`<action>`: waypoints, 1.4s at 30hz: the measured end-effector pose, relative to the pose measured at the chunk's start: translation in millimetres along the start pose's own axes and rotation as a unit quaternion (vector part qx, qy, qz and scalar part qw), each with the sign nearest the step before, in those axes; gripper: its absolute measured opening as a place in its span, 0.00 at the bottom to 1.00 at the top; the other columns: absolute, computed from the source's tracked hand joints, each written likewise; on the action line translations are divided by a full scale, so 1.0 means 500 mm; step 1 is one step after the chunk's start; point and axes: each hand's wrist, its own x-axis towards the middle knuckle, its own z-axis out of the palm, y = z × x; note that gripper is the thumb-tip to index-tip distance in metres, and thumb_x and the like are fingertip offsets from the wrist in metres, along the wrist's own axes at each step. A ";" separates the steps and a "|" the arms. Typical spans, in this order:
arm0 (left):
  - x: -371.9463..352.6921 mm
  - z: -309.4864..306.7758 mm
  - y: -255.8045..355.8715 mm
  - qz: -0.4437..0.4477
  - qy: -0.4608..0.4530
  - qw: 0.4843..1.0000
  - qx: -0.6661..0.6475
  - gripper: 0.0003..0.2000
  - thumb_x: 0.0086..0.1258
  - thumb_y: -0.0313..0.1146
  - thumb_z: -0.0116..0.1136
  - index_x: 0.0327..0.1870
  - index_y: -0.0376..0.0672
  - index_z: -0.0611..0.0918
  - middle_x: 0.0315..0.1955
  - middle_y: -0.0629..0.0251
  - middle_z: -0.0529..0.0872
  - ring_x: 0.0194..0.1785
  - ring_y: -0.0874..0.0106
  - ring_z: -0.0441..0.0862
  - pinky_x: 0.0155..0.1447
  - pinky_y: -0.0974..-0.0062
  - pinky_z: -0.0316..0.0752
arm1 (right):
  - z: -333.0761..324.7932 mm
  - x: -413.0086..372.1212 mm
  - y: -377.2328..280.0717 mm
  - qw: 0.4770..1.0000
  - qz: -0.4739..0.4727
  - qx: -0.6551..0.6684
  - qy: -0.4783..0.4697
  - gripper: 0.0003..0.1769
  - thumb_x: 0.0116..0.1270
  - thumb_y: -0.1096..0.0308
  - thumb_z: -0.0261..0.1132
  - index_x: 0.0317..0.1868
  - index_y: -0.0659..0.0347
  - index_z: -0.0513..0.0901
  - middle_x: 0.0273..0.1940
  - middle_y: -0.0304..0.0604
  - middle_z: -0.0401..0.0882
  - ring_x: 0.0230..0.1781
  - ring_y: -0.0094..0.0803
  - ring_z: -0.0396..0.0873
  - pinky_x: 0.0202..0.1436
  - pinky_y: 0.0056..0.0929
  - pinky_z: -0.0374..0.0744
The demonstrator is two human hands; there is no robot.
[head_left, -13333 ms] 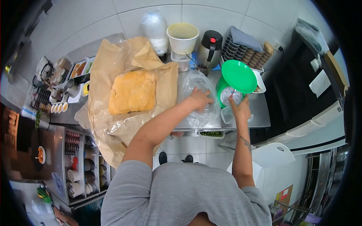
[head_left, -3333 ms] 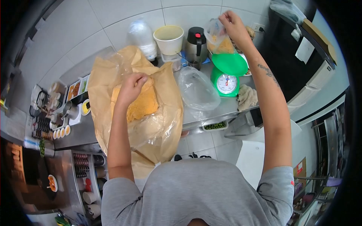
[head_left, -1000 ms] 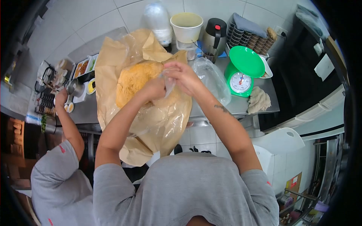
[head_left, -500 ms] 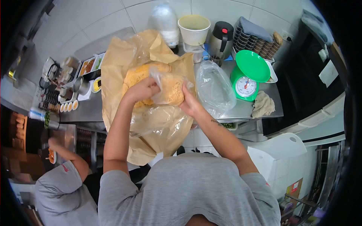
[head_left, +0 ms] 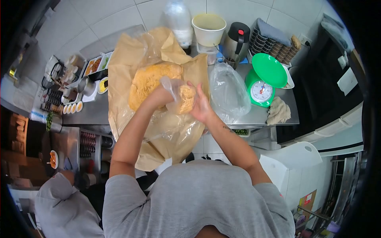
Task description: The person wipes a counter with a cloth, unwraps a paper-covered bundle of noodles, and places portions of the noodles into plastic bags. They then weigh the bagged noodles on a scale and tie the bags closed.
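A clear plastic bag (head_left: 175, 84) with a clump of thin yellow noodles (head_left: 186, 99) in it is between my hands, above the brown paper. My right hand (head_left: 201, 104) grips the bag from its right side, thumb up along the edge. At the bag's mouth is my left hand (head_left: 162, 96); its fingers go in behind the cloudy film, so their shape is hidden. A larger heap of yellow noodles (head_left: 149, 79) lies just beyond, on clear plastic film over the brown paper (head_left: 119, 71).
Right of the paper are an open clear bag (head_left: 228, 91), a green scale (head_left: 260, 89) and a cloth (head_left: 278, 111). A bucket (head_left: 209, 29) and flask (head_left: 237, 41) stand behind. Halved eggs (head_left: 73, 107) lie left. A co-worker (head_left: 63, 204) is at lower left.
My left hand has moved right and into the bag's mouth. The bagged noodles now look narrower and bunched toward my right hand. The co-worker's arm has dropped out of sight.
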 end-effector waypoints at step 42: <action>0.036 -0.024 0.012 -0.006 0.016 1.000 0.023 0.06 0.64 0.29 0.51 0.32 0.36 0.74 0.23 0.60 0.78 0.26 0.68 0.78 0.31 0.70 0.71 | 0.061 0.004 -0.069 0.814 -0.265 -0.503 0.118 0.12 0.58 0.80 0.50 0.39 0.64 0.78 0.28 0.36 0.70 0.23 0.21 0.70 0.24 0.20 0.71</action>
